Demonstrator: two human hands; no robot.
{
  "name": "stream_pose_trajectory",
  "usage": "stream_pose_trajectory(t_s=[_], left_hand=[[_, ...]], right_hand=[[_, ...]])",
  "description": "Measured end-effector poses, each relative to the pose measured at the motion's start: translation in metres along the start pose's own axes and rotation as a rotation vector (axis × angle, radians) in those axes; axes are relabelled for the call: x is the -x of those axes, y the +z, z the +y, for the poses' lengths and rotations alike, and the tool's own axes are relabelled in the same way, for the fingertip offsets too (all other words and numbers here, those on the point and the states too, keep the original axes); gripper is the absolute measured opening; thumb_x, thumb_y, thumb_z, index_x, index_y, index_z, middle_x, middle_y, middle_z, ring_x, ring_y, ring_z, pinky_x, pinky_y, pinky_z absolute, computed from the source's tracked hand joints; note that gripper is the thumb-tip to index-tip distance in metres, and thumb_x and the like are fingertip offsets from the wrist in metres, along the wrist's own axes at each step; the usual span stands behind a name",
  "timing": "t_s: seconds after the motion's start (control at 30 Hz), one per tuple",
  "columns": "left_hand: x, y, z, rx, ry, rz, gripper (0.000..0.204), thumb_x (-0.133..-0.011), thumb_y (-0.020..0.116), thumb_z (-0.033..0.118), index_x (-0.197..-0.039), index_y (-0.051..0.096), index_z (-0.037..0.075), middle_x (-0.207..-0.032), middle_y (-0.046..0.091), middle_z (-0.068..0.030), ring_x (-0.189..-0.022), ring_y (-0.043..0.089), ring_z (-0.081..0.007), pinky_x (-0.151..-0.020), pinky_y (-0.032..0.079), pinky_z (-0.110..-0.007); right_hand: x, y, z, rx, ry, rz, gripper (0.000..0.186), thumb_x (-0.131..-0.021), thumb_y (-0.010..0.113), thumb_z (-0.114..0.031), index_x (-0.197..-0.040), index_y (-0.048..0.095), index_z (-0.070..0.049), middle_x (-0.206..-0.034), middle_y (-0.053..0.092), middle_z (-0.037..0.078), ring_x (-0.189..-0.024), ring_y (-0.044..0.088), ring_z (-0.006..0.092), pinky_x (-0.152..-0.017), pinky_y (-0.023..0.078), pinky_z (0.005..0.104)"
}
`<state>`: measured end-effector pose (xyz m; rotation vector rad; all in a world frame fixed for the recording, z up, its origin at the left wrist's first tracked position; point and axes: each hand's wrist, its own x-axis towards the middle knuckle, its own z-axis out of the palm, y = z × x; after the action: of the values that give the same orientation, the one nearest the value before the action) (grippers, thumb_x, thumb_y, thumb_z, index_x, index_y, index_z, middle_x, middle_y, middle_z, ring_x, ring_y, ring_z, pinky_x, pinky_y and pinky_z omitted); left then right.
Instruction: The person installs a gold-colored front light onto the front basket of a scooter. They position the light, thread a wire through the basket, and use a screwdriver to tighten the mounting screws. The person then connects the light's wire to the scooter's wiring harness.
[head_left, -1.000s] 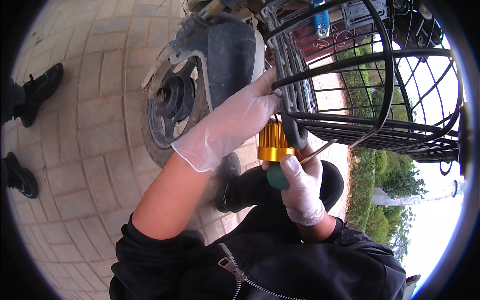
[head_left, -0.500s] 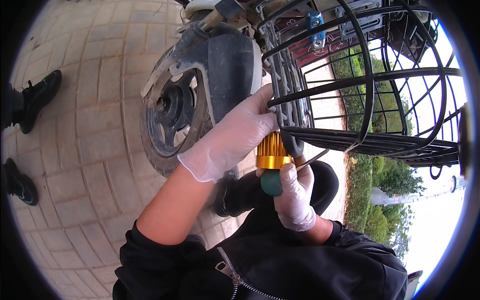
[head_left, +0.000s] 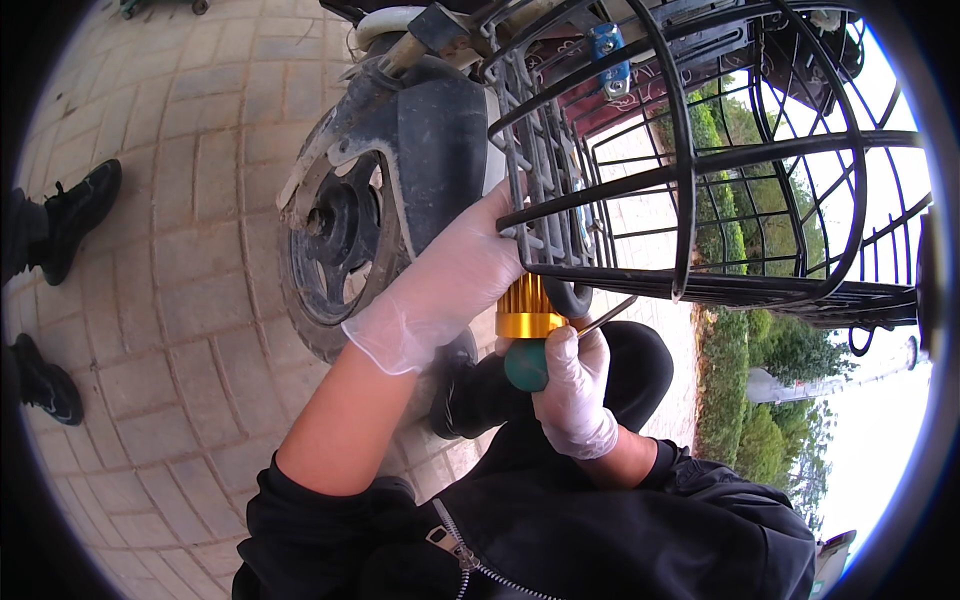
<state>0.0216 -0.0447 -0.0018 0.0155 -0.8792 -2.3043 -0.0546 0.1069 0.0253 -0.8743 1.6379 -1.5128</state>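
Cylinder (head_left: pixel 529 325) between right-hand fingers (head_left: pixel 564 362)

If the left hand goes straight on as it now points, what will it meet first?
The left hand would probably meet the basket first; the exact depth between them is unclear.

Left hand (head_left: pixel 460 270) extended, forearm (head_left: pixel 345 425) bare — right hand (head_left: pixel 577 400) nearer the body, thumb (head_left: pixel 562 352) straight.

Fitting (head_left: pixel 528 325) gold, ribbed. Ball (head_left: pixel 526 366) dark green. Gloves (head_left: pixel 440 285) translucent white. Basket (head_left: pixel 684 170) black, wire grid. Jacket (head_left: pixel 640 535) plain black, zip (head_left: pixel 448 521) silver. Paving (head_left: pixel 195 310) tan-grey, brick pattern.
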Motion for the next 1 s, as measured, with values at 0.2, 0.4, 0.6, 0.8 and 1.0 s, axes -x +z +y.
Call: stream_pose_trajectory(t_s=[0.2, 0.4, 0.6, 0.8, 1.0], left_hand=[[0.000, 0.003, -0.004, 0.151, -0.050, 0.087, 0.041, -0.091, 0.048, -0.006, -0.131, 0.056, 0.000, -0.108, 0.068, -0.0071, -0.097, 0.064, -0.0138, -0.089, 0.051, -0.028], [-0.001, 0.000, -0.008, 0.135, -0.114, 0.104, 0.043, -0.092, 0.049, -0.005, -0.134, 0.053, 0.000, -0.106, 0.067, -0.0067, -0.100, 0.065, -0.0140, -0.089, 0.052, -0.029], [0.001, 0.001, -0.005, 0.163, -0.059, 0.028, 0.042, -0.092, 0.050, -0.006, -0.134, 0.053, 0.000, -0.110, 0.067, -0.0072, -0.100, 0.065, -0.0145, -0.091, 0.052, -0.029], [0.001, -0.002, -0.005, 0.174, -0.049, 0.016, 0.048, -0.089, 0.049, -0.008, -0.137, 0.051, -0.001, -0.117, 0.065, -0.0095, -0.106, 0.063, -0.0157, -0.095, 0.050, -0.029], [0.002, -0.010, -0.005, 0.261, -0.049, -0.092, 0.062, -0.079, 0.053, -0.001, -0.140, 0.046, -0.002, -0.117, 0.064, -0.0102, -0.106, 0.063, -0.0177, -0.095, 0.050, -0.031]], right_hand=[[0.003, 0.003, 0.001, -0.021, 0.017, 0.034, 0.056, -0.095, 0.069, -0.037, -0.132, 0.050, 0.000, -0.110, 0.065, 0.011, -0.088, 0.063, 0.0161, -0.081, 0.051, 0.0301], [0.001, -0.002, -0.004, 0.017, 0.000, 0.035, 0.056, -0.095, 0.069, -0.035, -0.132, 0.049, 0.001, -0.110, 0.064, 0.011, -0.088, 0.063, 0.0162, -0.081, 0.051, 0.0306], [-0.001, -0.003, -0.004, -0.015, 0.038, -0.029, 0.051, -0.096, 0.068, -0.032, -0.130, 0.050, 0.001, -0.111, 0.065, 0.012, -0.089, 0.063, 0.0171, -0.083, 0.051, 0.0316], [-0.003, -0.007, -0.002, -0.001, 0.038, -0.041, 0.049, -0.095, 0.069, -0.032, -0.127, 0.052, 0.001, -0.110, 0.065, 0.012, -0.089, 0.063, 0.0172, -0.083, 0.051, 0.0320], [-0.002, -0.009, -0.004, -0.006, 0.071, -0.083, 0.047, -0.095, 0.069, -0.031, -0.126, 0.052, 0.001, -0.108, 0.066, 0.012, -0.089, 0.064, 0.0175, -0.083, 0.052, 0.0323]])
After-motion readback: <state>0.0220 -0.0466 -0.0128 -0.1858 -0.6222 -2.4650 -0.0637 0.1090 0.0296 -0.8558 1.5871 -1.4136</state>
